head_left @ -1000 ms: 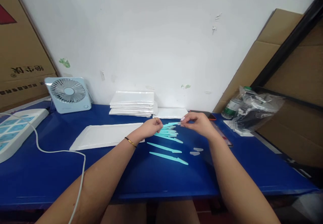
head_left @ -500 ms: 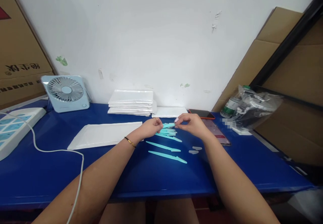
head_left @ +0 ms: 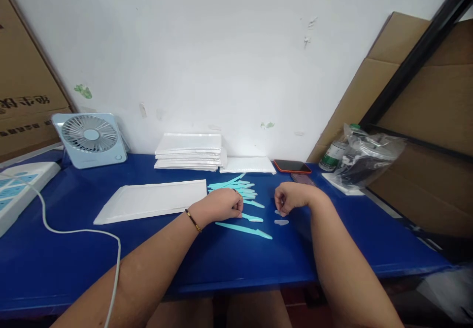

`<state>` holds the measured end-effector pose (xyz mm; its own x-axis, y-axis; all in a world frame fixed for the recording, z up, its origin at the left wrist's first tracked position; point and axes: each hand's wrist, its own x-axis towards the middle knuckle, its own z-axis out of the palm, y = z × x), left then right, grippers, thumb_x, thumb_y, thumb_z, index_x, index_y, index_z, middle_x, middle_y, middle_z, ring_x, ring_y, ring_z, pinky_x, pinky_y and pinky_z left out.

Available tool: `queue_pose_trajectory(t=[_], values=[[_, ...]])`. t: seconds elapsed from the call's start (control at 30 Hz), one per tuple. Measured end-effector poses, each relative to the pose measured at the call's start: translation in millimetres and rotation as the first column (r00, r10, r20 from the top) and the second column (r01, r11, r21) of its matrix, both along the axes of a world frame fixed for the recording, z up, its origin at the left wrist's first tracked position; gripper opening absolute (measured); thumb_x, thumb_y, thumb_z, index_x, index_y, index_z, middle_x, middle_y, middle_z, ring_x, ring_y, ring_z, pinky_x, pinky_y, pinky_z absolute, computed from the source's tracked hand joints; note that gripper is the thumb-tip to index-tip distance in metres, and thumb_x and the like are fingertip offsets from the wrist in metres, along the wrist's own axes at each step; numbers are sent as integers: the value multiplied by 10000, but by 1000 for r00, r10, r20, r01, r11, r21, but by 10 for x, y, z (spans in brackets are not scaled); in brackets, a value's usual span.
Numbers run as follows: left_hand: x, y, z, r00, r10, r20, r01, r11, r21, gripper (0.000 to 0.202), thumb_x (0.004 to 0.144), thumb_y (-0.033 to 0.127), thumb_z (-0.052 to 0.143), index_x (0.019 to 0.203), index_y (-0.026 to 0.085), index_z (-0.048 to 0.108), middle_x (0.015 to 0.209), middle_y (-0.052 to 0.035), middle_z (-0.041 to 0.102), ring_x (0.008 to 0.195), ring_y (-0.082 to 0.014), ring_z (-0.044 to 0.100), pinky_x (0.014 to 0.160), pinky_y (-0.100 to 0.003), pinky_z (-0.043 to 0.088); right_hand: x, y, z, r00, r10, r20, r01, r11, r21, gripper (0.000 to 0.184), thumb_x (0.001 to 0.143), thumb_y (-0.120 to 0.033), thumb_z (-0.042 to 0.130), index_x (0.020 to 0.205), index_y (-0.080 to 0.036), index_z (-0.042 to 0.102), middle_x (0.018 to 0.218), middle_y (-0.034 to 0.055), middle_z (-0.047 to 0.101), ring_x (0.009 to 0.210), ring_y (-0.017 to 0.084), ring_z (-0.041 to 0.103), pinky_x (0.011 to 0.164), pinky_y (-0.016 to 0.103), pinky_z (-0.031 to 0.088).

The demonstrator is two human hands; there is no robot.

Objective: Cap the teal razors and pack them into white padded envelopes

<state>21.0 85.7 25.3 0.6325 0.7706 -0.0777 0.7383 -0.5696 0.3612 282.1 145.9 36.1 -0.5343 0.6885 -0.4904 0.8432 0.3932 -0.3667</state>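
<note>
Several turquoise eyebrow razors lie on the blue table, some heaped beyond my left hand and one long razor (head_left: 246, 229) alone in front. My left hand (head_left: 223, 205) is closed, its fingertips pinching another razor (head_left: 253, 217) that lies on the table and points right. To the right, my right hand (head_left: 293, 197) is bent down with its fingers pinched on a small clear blade cover (head_left: 277, 212), partly hidden by the fingertips. A second clear blade cover (head_left: 281, 222) lies just below it.
A white padded envelope (head_left: 151, 201) lies left of the razors, with a stack of envelopes (head_left: 188, 150) behind. A blue fan (head_left: 90, 140), a power strip (head_left: 27, 185) and its white cable are at left. A phone (head_left: 291, 166), a bottle (head_left: 332, 155) and a plastic bag (head_left: 364, 158) stand right.
My hands have parted from the razor they held together, which is now with the heap. The left came down to another razor; the right moved down and right to a blade cover.
</note>
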Motion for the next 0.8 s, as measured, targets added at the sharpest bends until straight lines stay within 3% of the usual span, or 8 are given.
queue_pose_trajectory(t=[0.17,0.27,0.4,0.57,0.7,0.8], values=[[6,16,-22,993,68,-92,-49,979,196,142,778,190,482,688,176,591,716,-26,621,626,-144,536,528,-250,322,-133,-58,50,980,-16,-196,42,991,129,113,611,-235,631,702,-170,644,652,13,638,583,141,565,510,219,403],[-34,34,-16,999,17,-49,-11,993,121,142,779,323,546,804,198,609,779,-13,624,683,-148,549,528,-238,331,-158,-94,81,941,-22,-339,66,991,118,147,662,-278,620,752,-163,620,637,12,624,570,135,569,517,219,418],[-79,56,4,996,-88,6,88,996,12,391,668,516,659,935,234,616,867,-1,624,759,-155,556,536,-227,344,-172,-101,81,892,-24,-452,86,989,117,206,675,-336,643,766,-156,600,643,9,609,531,121,556,498,222,424],[-58,63,-3,991,-134,30,135,991,-22,160,734,374,637,751,215,644,714,13,631,640,-126,544,526,-230,328,-195,-93,66,852,-78,-518,119,992,46,277,682,-389,660,793,-149,576,650,15,618,519,121,581,510,229,450],[-64,88,-43,994,-84,63,78,992,99,112,736,303,604,692,201,618,678,3,633,602,-133,538,519,-236,318,-187,-96,89,841,-91,-534,124,992,25,290,679,-395,677,792,-140,600,646,26,621,529,124,579,517,237,461],[-101,120,-52,994,-39,102,29,995,98,63,716,233,568,687,195,609,665,-1,632,584,-132,535,512,-231,322,-173,-100,110,836,-108,-537,126,992,-3,316,658,-411,699,789,-131,634,646,35,627,549,128,573,538,250,477]])
